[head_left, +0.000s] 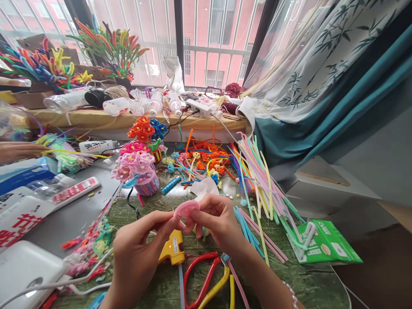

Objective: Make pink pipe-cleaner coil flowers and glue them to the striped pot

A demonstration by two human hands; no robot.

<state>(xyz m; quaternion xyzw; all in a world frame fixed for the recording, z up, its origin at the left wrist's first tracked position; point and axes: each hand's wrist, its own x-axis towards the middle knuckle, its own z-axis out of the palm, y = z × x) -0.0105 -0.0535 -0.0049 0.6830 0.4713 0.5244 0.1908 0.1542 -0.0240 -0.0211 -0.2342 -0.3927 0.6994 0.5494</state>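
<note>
Head view: curved pink piece (pixel 186 209) between two hands.
Left hand (pixel 137 251) and right hand (pixel 217 221) pinch its ends near a labelled yellow glue gun (pixel 176 249); the green packet's (pixel 334 242) white print is illegibly small.

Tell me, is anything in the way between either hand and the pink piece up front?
Nothing visible is in the way: the left hand and right hand both hold the pink piece directly in their fingertips. The yellow glue gun shows lower in the view, not between them and it.
</note>
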